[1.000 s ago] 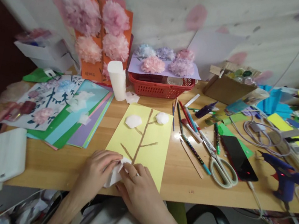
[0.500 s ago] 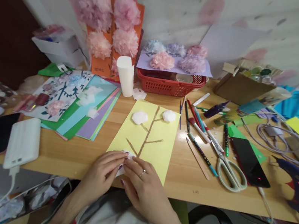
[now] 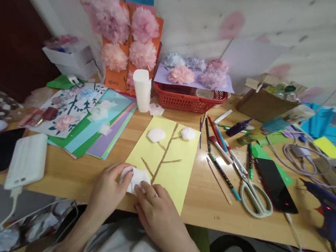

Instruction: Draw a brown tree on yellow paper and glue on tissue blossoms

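Both hands are over the lower edge of a yellow sheet of paper [image 3: 175, 174], at the front of the desk. Between them is a white piece of tissue paper [image 3: 135, 177]. My left hand [image 3: 109, 185] pinches its left side between thumb and fingers. On its right side, my right hand [image 3: 157, 206] is closed, its fingertips pressed on the tissue. A brown branching stem [image 3: 165, 155] runs up the yellow sheet. Two white tissue puffs sit on its upper part, a left puff [image 3: 156, 135] and a right puff [image 3: 187, 133].
Left of the sheet lie fanned coloured papers [image 3: 111, 134] and a white power bank [image 3: 27, 160]. A white paper roll [image 3: 142, 89] stands behind, beside a red basket [image 3: 188, 102]. Scissors [image 3: 255, 198], pens, a phone [image 3: 276, 185] and a glue gun [image 3: 331, 209] lie to the right.
My left hand has moved a little left and the hands have drawn apart, so more of the white tissue paper shows between them. The camera view has tilted slightly upward.
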The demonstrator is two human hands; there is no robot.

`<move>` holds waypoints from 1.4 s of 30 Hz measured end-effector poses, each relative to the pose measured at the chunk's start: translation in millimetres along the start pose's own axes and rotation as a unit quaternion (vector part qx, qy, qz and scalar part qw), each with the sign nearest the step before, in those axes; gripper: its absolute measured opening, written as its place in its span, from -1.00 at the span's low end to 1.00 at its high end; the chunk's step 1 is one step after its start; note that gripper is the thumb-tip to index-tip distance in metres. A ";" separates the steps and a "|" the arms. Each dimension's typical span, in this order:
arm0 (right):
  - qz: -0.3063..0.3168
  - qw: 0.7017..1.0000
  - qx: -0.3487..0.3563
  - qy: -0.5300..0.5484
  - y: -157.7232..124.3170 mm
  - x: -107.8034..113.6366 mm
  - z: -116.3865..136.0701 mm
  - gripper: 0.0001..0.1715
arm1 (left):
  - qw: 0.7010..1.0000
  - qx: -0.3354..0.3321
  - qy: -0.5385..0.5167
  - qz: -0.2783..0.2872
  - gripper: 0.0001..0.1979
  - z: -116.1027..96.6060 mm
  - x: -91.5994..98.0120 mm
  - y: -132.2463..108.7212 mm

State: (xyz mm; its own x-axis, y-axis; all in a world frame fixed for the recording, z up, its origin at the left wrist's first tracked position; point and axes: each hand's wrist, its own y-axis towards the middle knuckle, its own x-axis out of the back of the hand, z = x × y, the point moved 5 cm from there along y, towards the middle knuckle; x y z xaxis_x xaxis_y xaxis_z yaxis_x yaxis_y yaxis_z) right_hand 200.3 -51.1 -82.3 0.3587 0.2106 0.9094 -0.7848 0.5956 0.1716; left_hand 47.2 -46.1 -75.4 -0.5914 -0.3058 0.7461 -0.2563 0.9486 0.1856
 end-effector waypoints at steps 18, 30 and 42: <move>-0.086 0.986 0.018 0.144 0.6 22.3 -18.6 -0.65 | 0.963 -0.269 -0.004 0.028 -0.64 -2.8 -15.9 -24.1; -0.042 0.997 -0.012 0.071 0.8 5.1 -10.1 -0.58 | 0.999 -0.019 0.027 -0.011 -0.78 31.3 -5.0 -17.8; -0.024 0.999 -0.025 0.026 7.0 2.6 -4.7 -0.76 | 0.990 -0.117 -0.052 -0.057 -0.89 -11.9 -11.6 -9.3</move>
State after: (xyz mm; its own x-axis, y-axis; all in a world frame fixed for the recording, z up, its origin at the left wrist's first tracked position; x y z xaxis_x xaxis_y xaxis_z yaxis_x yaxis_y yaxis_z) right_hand 198.0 -42.7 -80.6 0.4227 0.2200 0.8792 -0.7406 0.6430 0.1951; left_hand 65.5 -50.5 -78.1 -0.6479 -0.4079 0.6433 -0.1497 0.8963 0.4174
